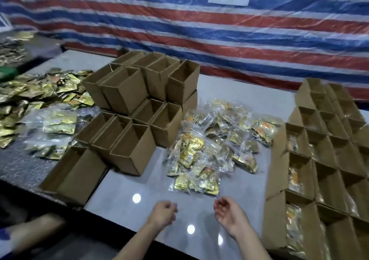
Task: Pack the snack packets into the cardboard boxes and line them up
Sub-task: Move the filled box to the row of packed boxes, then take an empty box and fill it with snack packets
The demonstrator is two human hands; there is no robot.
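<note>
A heap of clear bags holding gold snack packets (pixel 215 149) lies on the grey table (pixel 131 181) in front of me. My left hand (pixel 163 213) hovers near the table's front edge with its fingers curled, holding nothing. My right hand (pixel 229 213) is beside it, palm turned inward, fingers relaxed and empty. Both hands are just short of the heap. Rows of open cardboard boxes (pixel 327 159) stand at the right, several with packets inside. Empty open boxes (pixel 131 120) are stacked in two tiers left of the heap.
Loose gold packets (pixel 40 92) and more clear bags (pixel 52 127) cover the table's left part. One open box (pixel 73 169) lies at the front left. Another person's forearm (pixel 34 231) shows at the lower left. A striped tarpaulin (pixel 199 30) hangs behind.
</note>
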